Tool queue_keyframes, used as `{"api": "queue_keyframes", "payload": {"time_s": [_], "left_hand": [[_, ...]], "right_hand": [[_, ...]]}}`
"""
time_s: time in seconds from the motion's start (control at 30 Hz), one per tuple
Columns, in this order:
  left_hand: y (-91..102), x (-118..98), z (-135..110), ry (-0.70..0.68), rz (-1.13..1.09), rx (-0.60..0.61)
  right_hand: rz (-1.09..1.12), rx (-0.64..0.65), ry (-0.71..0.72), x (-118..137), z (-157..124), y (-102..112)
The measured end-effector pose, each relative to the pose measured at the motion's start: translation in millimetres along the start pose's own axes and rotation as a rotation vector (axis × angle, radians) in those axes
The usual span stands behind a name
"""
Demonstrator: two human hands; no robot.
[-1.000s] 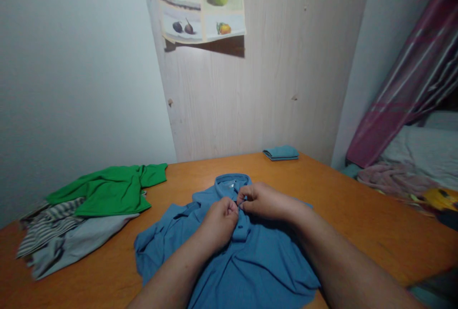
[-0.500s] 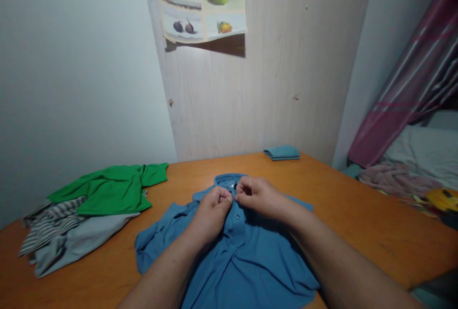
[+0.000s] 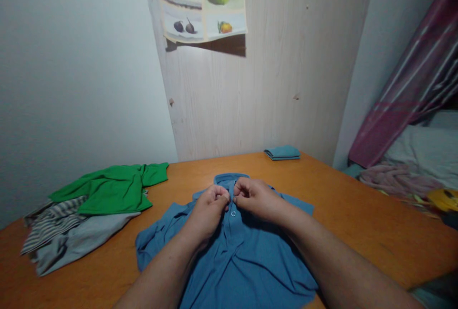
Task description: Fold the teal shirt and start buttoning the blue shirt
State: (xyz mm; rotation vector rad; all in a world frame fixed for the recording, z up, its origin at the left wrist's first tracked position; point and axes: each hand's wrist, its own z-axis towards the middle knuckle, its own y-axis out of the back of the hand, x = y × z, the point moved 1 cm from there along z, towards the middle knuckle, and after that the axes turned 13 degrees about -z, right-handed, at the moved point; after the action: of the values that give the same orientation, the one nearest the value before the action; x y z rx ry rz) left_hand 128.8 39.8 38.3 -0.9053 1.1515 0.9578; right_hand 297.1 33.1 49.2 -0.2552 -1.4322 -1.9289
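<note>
A blue collared shirt [image 3: 246, 256] lies front up on the wooden table, its collar pointing away from me. My left hand [image 3: 212, 206] pinches the left edge of the front opening just below the collar. Opposite it, my right hand [image 3: 255, 198] pinches the other edge of the placket, the fingertips of both hands almost meeting. A round button [image 3: 234, 214] shows on the placket just under my fingertips. Whatever lies between the fingertips themselves is hidden.
On the left of the table [image 3: 361, 232], a green T-shirt [image 3: 114, 187] lies over striped and grey clothes [image 3: 82, 239]. A folded teal cloth [image 3: 282, 153] sits near the back edge. A pink curtain [image 3: 386, 94] hangs at the right.
Both hands have shifted slightly left with the placket between them, and the visible button has moved a little up and left. The rest of the shirt lies nearly as before.
</note>
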Motion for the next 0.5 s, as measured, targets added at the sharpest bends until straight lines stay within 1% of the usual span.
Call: {"api": "queue_keyframes", "payload": {"time_s": [0.2, 0.3, 0.5], "left_hand": [[-1.3, 0.8, -0.3, 0.027, -0.047, -0.023], [-1.4, 1.0, -0.3, 0.029, -0.049, -0.039], [-0.9, 1.4, 0.3, 0.008, -0.001, -0.042]], "right_hand": [[0.015, -0.018, -0.044, -0.9, 0.4, 0.5], [-0.011, -0.020, -0.057, 0.8, 0.2, 1.7], [-0.057, -0.022, -0.017, 5.6, -0.6, 2.9]]}}
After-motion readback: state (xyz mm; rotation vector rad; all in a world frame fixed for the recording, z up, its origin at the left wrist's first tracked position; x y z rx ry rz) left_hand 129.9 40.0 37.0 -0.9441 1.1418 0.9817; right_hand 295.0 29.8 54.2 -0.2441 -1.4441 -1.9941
